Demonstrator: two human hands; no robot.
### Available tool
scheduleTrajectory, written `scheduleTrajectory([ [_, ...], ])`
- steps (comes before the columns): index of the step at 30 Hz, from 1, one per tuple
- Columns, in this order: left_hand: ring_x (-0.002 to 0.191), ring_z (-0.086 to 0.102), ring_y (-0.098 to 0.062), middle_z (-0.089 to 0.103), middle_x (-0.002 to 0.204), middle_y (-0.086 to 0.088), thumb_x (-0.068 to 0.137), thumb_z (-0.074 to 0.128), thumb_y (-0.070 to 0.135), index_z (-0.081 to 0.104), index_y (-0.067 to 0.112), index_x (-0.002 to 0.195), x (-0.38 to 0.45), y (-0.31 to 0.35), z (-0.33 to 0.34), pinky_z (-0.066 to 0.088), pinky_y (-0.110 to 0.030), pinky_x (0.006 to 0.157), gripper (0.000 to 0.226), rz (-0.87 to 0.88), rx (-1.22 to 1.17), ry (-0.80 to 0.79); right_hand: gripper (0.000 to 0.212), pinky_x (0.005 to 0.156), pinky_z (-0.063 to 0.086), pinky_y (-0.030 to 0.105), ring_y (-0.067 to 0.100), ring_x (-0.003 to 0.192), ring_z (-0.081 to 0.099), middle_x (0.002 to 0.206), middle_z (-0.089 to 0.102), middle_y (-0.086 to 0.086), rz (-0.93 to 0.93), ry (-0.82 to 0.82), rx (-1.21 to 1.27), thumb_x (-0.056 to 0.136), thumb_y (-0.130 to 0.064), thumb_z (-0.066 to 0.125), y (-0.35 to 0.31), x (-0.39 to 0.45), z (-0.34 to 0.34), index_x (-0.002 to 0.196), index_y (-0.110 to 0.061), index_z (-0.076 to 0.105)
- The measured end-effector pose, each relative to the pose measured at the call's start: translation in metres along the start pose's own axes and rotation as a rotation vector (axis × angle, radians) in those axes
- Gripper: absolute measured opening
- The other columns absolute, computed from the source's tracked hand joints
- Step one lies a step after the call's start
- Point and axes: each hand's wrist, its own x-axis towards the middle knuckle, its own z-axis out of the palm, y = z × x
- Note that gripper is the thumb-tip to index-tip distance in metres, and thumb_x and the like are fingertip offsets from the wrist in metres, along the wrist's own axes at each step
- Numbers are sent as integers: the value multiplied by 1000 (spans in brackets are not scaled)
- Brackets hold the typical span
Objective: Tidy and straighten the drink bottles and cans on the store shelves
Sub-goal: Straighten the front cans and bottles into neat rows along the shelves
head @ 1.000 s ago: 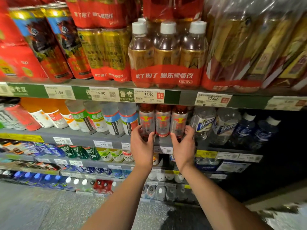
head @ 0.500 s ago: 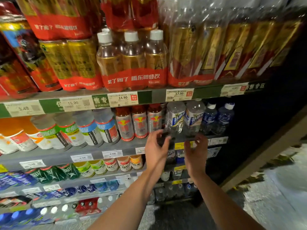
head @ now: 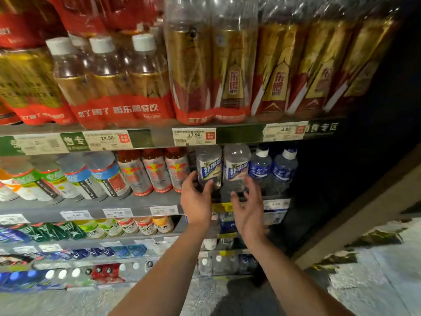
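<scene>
Second shelf from the top, read left to right. To the left of the left fingers stand three red-capped bottles (head: 157, 171) in a tight row, upright and apparently already squared. The left hand (head: 196, 201) is raised before the left clear bottle (head: 209, 166); its fingers (head: 190, 180) are spread and loosely bent, one fingertip at or just touching the bottle's lower left side, nothing enclosed. Contact cannot be confirmed through the blur. Between the two sets of fingers stand this bottle and its twin, the right clear bottle (head: 235, 166), both upright with blue-and-white labels facing roughly forward. The right hand (head: 247, 213) hangs lower, in front of the shelf edge (head: 141, 202), palm turned inward, fingers (head: 256, 190) extended and apart, holding nothing and apparently clear of the bottles. To the right of the right fingers stand two blue bottles (head: 273, 167) with white caps, just beside the clear pair.

Judged risks: the clear bottles look tall and light, so a one-sided push from the left fingertips could tip the left one into its neighbour and onward into the blue pair. The right fingers, closing from below, could catch a price tag (head: 276, 204) on the rail. Unequal pressure between the hands could twist the labels off-front.
</scene>
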Motion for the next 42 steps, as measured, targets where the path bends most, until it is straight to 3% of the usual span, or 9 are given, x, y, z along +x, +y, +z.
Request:
scheduleTrajectory([
  [7, 113, 65, -14, 68, 125, 4, 98, 60, 35, 57, 23, 135, 1, -3, 9, 55, -44, 93, 39, 58, 101, 36, 66, 107, 45, 44, 24, 140, 42, 159, 27, -1, -38, -90, -141, 98, -34, 55, 7, 13, 2, 156, -24, 25],
  [10, 113, 64, -12, 67, 125, 6, 98, 59, 36, 57, 23, 134, -1, -2, 10, 56, -42, 93, 38, 50, 76, 48, 67, 106, 42, 34, 23, 140, 42, 160, 28, 3, -19, -109, -152, 99, -31, 55, 4, 18, 2, 157, -21, 24],
  [16, 94, 65, -3, 67, 102, 8, 92, 72, 28, 64, 21, 113, -42, 23, 17, 56, -28, 84, 24, 85, -115, 162, 38, 94, 48, 21, 14, 115, 58, 130, 59, 3, -96, 25, 14, 97, -19, 61, 8, 13, -34, 134, -16, 55],
  [21, 89, 68, -3, 71, 99, 11, 89, 72, 37, 66, 29, 110, -69, 34, 67, 58, -36, 82, 23, 102, -83, -96, 35, 98, 47, 46, 24, 112, 54, 120, 51, 1, -82, 289, 57, 93, -30, 61, 29, 26, -80, 123, -14, 53],
  [25, 98, 65, -1, 70, 114, 11, 85, 78, 32, 62, 23, 130, -70, 44, 97, 52, -13, 83, 48, 31, -29, -122, 60, 100, 42, 25, 22, 122, 52, 131, 51, 6, 54, 219, 17, 85, -29, 75, 43, 48, -95, 136, -10, 47],
  [27, 95, 62, 0, 70, 113, 9, 82, 81, 29, 61, 21, 131, -68, 48, 104, 41, 0, 76, 53, -31, -39, -90, 67, 98, 45, 31, 24, 116, 56, 124, 56, 8, 24, 169, -23, 80, -29, 80, 48, 59, -96, 134, -7, 47],
  [35, 75, 60, 5, 62, 83, 18, 82, 82, 28, 60, 24, 121, -71, 50, 113, 46, -10, 66, 45, -39, -1, -11, 75, 102, 48, 37, 13, 119, 58, 133, 61, -1, 137, 6, 31, 81, -21, 79, 50, 90, -99, 145, -17, 40],
  [38, 75, 63, -6, 60, 79, 17, 84, 81, 26, 57, 22, 120, -72, 50, 115, 52, -27, 69, 44, -14, -2, -11, 77, 102, 46, 29, 11, 118, 56, 135, 58, 2, 178, -48, 109, 83, -5, 75, 46, 100, -101, 147, -13, 34],
  [42, 81, 64, -10, 62, 81, 17, 81, 83, 29, 55, 28, 114, -70, 46, 108, 53, -30, 73, 43, 26, -38, -35, 74, 91, 42, 9, 11, 119, 54, 137, 57, 5, 155, -62, 75, 82, -1, 74, 48, 105, -99, 146, -10, 37],
])
